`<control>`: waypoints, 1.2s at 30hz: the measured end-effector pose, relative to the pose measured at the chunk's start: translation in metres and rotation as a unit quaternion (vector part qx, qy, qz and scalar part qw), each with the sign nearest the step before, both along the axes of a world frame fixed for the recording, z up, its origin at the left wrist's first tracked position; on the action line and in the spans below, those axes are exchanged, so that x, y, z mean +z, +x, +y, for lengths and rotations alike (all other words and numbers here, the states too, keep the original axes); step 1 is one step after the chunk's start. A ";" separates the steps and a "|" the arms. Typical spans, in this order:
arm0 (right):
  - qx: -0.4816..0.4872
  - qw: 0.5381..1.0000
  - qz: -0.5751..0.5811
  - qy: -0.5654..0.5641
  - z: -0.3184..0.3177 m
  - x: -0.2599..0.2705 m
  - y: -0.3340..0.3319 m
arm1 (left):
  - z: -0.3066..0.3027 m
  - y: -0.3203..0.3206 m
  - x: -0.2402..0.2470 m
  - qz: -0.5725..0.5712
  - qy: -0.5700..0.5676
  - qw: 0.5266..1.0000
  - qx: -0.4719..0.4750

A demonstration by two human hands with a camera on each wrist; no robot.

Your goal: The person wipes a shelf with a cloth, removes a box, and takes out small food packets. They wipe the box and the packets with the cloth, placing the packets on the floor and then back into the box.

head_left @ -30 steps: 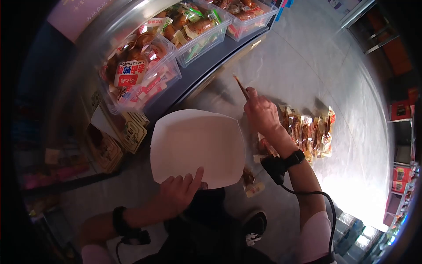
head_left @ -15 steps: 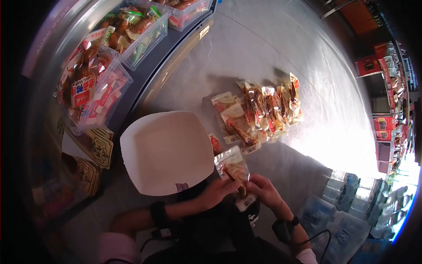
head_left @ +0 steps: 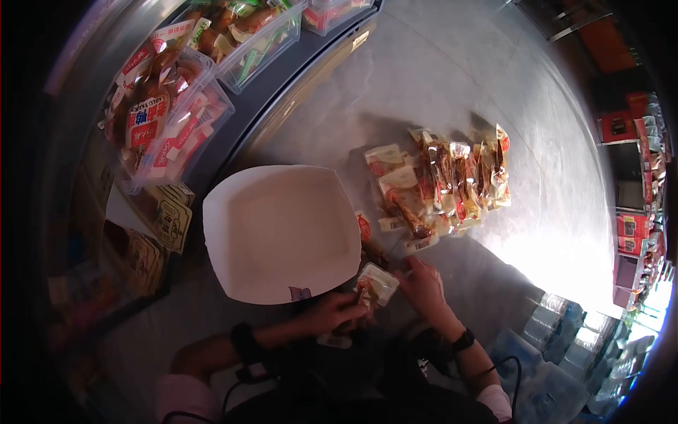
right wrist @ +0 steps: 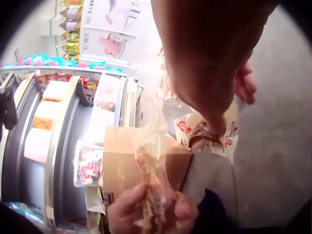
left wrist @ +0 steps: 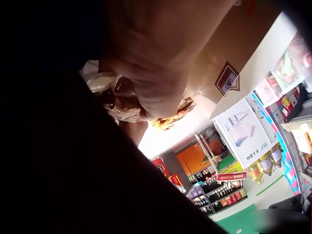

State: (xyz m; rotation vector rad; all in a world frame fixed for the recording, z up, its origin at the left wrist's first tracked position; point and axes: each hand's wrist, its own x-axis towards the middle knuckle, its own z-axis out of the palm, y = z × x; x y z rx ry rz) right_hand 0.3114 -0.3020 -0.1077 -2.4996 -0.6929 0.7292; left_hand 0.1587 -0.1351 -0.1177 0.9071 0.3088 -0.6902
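My left hand (head_left: 332, 314) grips a clear packet of brown meat (head_left: 376, 284) by the lower right corner of a white-lined cardboard tray (head_left: 282, 297). In the right wrist view, the fingers of that hand pinch the lower part of this packet (right wrist: 153, 170), whose clear end points up. My right hand (head_left: 424, 286) is just right of it, fingers spread. A digit of this hand touches a second meat packet with a red logo (right wrist: 183, 126) in the right wrist view. The tray's brown outer side (left wrist: 209, 63) fills the upper part of the left wrist view.
Several similar packets (head_left: 438, 184) lie in overlapping rows on the grey floor to the right. Clear plastic bins (head_left: 198, 134) of packaged food stand on a dark shelf edge (head_left: 282, 92) at the upper left. Bottled water packs (head_left: 551, 318) stand at the lower right.
My right hand came back from the far floor, joined the left at a packet, then parted from it rightward. The left hand went from the tray rim to holding that packet. The head view shifted.
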 end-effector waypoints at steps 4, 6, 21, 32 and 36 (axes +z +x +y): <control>-0.088 0.976 0.198 0.032 -0.013 -0.006 0.008 | 0.003 -0.001 0.005 0.049 -0.001 0.998 0.031; -0.128 0.960 0.234 0.088 -0.026 0.001 0.018 | -0.001 -0.007 0.001 0.066 -0.044 0.996 0.049; -0.283 0.789 0.486 0.246 -0.066 0.044 -0.010 | -0.029 0.024 0.000 0.089 -0.267 0.942 0.183; -0.122 0.927 0.181 0.306 -0.065 0.052 -0.001 | -0.019 0.035 0.018 0.017 -0.295 0.948 0.122; -0.151 0.901 0.287 0.287 -0.052 0.055 -0.007 | -0.026 0.032 0.006 0.073 -0.355 0.925 0.118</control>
